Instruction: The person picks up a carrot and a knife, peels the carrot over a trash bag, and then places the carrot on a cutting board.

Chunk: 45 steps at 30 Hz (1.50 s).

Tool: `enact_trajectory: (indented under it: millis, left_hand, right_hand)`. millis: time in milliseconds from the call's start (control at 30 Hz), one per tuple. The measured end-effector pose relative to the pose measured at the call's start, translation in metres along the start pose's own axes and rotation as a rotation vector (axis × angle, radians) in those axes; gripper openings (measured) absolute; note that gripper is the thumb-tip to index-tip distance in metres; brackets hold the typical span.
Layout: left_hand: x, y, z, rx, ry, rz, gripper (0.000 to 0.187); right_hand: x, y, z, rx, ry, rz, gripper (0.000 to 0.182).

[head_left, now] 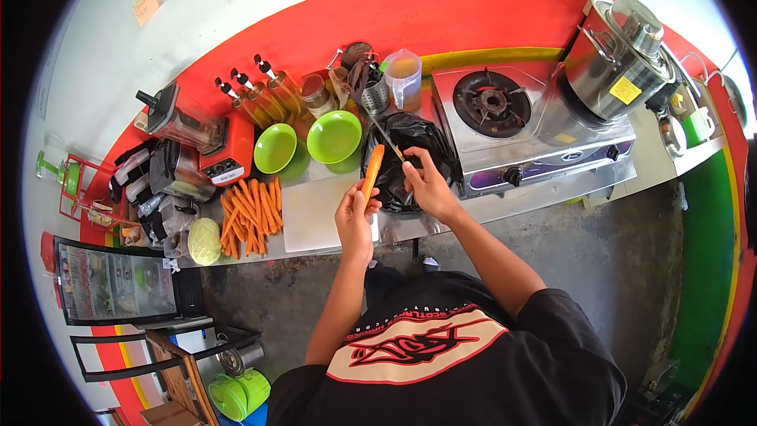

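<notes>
My left hand (356, 219) is closed round the lower end of an orange carrot (374, 170), which points up and slightly to the right. A thin-bladed knife (384, 132) is gripped in my right hand (430, 186), its blade slanting up and left past the carrot's tip. Beneath both hands lies a black plastic bag (418, 136), spread open on the counter; its contents are hard to make out. To the left is a white cutting board (319, 217), with a heap of carrots (251, 217) beside it.
Two green bowls (334, 136) stand behind the board. A cabbage (204, 241) sits left of the carrots, near a red blender (226, 150). Oil bottles (282, 88) and a clear jug (404, 79) line the wall. On the right, a gas stove (505, 138) carries a large pot (615, 63).
</notes>
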<state>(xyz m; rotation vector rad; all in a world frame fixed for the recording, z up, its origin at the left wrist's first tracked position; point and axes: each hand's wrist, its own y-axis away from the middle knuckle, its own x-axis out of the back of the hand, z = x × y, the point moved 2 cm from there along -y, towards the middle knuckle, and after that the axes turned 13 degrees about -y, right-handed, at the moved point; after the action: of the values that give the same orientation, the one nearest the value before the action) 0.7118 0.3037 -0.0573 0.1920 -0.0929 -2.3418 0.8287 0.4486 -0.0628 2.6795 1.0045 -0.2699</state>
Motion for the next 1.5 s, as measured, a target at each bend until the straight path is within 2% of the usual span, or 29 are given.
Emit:
enact_trajectory:
  millis: [100,267,367,500,567,600,667,733,833,967,1067,1333,1367,1433,1500]
  left_hand:
    - [-0.001,-0.001,0.0,0.065,0.035,-0.015,0.035]
    - [0.001,-0.005,-0.006,0.142,0.104,-0.062,0.034]
    - [0.003,-0.006,-0.01,0.189,0.142,-0.092,0.034]
    - [0.003,-0.005,-0.011,0.224,0.144,-0.114,0.034]
    - [0.0,-0.005,-0.009,0.243,0.138,-0.126,0.034]
    - [-0.001,-0.005,-0.01,0.243,0.138,-0.126,0.034]
    - [-0.003,-0.006,-0.012,0.244,0.185,-0.111,0.03]
    - [-0.007,-0.006,-0.009,0.229,0.205,-0.109,0.028]
    - [-0.009,-0.009,-0.014,0.198,0.212,-0.1,0.025]
    - [-0.016,-0.006,-0.006,0.129,0.136,-0.02,0.02]
    - [-0.015,-0.008,-0.004,0.061,0.08,-0.04,0.019]
    - [-0.007,-0.008,-0.006,0.049,0.122,-0.037,0.023]
    - [-0.005,-0.009,-0.009,0.035,0.134,-0.05,0.024]
    - [-0.001,-0.009,-0.008,0.057,0.15,-0.026,0.026]
    - [-0.002,-0.005,-0.002,0.085,0.162,0.004,0.025]
  right_hand:
    - [0.009,-0.004,0.003,0.062,0.026,0.014,0.035]
    - [0.021,-0.014,0.027,0.133,0.049,-0.05,0.047]
    - [0.028,-0.018,0.044,0.023,0.119,-0.009,0.051]
    - [0.026,-0.003,0.024,-0.005,0.17,0.023,0.052]
    - [0.019,0.01,-0.004,0.069,0.387,-0.023,0.057]
    - [0.018,0.011,-0.002,0.068,0.387,-0.023,0.057]
    - [0.013,0.016,0.001,0.249,0.396,-0.09,0.064]
    - [0.007,0.024,-0.011,0.216,0.443,-0.135,0.071]
    - [-0.004,0.034,-0.025,0.224,0.738,-0.183,0.077]
    - [-0.009,0.034,-0.022,0.319,0.787,-0.191,0.075]
    - [-0.012,0.033,-0.022,0.36,0.807,-0.163,0.07]
    - [-0.027,0.03,-0.019,0.399,0.883,-0.065,0.061]
    - [-0.028,0.031,-0.02,0.4,0.882,-0.066,0.061]
    - [-0.034,0.037,-0.022,0.389,0.937,-0.205,0.061]
    - [-0.036,0.037,-0.022,0.388,0.92,-0.193,0.062]
